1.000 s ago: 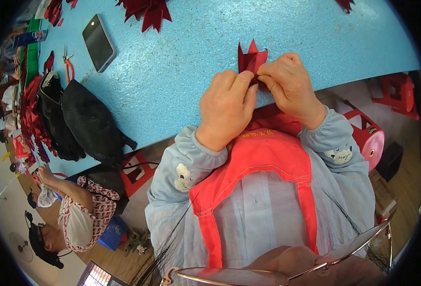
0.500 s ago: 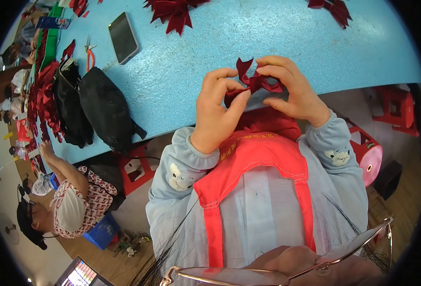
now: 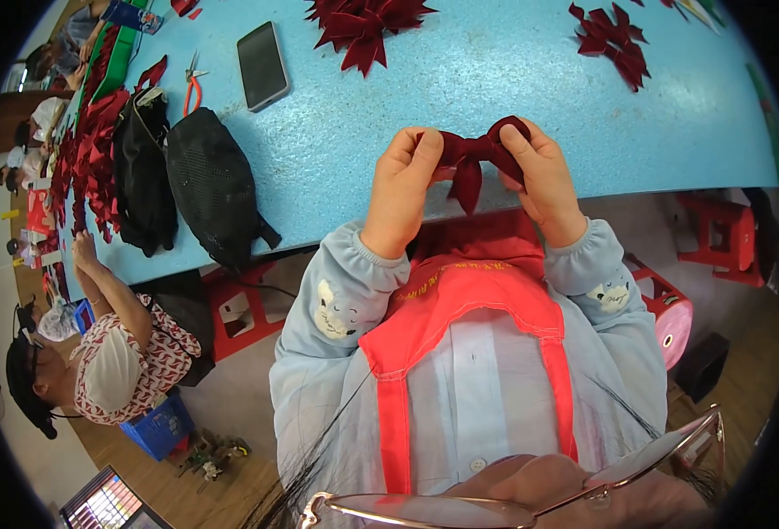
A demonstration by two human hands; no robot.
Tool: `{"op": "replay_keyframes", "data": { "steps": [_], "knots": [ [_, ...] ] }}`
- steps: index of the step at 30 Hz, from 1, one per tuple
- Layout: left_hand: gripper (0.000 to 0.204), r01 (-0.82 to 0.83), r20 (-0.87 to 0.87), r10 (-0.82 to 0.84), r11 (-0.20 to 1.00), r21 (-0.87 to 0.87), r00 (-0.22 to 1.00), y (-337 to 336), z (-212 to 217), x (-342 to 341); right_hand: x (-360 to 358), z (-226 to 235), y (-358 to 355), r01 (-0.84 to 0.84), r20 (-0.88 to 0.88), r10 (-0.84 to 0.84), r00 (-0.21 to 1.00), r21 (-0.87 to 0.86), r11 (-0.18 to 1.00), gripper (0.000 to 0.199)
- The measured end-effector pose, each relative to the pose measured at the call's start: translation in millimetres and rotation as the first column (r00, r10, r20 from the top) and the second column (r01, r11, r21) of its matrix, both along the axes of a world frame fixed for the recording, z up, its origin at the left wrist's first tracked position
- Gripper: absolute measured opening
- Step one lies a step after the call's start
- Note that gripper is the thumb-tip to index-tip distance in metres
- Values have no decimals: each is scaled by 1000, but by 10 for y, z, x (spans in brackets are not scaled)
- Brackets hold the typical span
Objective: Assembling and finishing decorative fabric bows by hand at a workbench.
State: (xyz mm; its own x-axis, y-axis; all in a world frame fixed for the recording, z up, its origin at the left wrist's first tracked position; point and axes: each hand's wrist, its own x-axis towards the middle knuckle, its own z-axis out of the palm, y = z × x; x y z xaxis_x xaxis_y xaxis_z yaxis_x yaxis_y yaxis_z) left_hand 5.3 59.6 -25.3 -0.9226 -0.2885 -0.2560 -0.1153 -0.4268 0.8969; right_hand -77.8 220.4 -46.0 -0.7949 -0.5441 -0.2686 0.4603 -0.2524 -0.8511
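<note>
A dark red ribbon bow [image 3: 470,157] is held between both hands just above the near edge of the blue table [image 3: 513,79], in front of the chest. The left hand [image 3: 401,189] is closed on the bow's left loop, thumb and fingers pinched around it. The right hand [image 3: 541,176] is pinched on the right loop in the same way, its fingertips [image 3: 514,139] pressed on top of the fabric. The two loops are drawn outward from a narrow centre; one tail hangs down between the hands.

Step in hand, as judged: the bow is being shaped or tightened at its middle, with the loops already formed. It appears close to the form of the finished pieces lying further up the table.

Next move, as judged: even tension on both loops is called for, so that the centre is cinched without one loop being pulled through. The hanging tail would need to be kept free of the pinch.

Elsewhere on the table: a cluster of red ribbon bows [image 3: 363,22] at the far middle, a second cluster [image 3: 611,37] to the far right, a dark phone [image 3: 262,64] lying flat, orange-handled pliers [image 3: 192,88] beside it, and two black bags [image 3: 213,189] near the left edge. A long heap of red ribbon pieces [image 3: 89,150] runs along the left end. A co-worker [image 3: 116,353] is seated there.
</note>
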Motion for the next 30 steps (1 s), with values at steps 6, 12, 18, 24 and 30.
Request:
{"op": "replay_keyframes", "data": {
  "steps": [6, 12, 18, 24, 30],
  "knots": [
    [13, -3, -22, 5, 995, 102, 1000, 32, -94, -7, -3, -23, -92, 11, 39, -11, 999, 0, 1000, 24],
    [12, -118, -49, 115, 991, -63, 992, 52, -136, -82, -32, -26, -217, 111, -22, -115, 993, -147, 983, 20],
    [12, -163, -57, 156, 972, -168, 986, 89, -115, -23, -47, 114, -197, 198, 96, -186, 978, -139, 970, 20],
    [11, -185, -101, 174, 976, -112, 980, 127, -51, -21, -98, 56, -230, 146, 20, -144, 989, -145, 979, 19],
    [11, -91, -113, 41, 875, -476, 993, 17, 115, -178, -25, 119, -290, 164, -192, -166, 967, -28, 986, 17]
  ]
}}
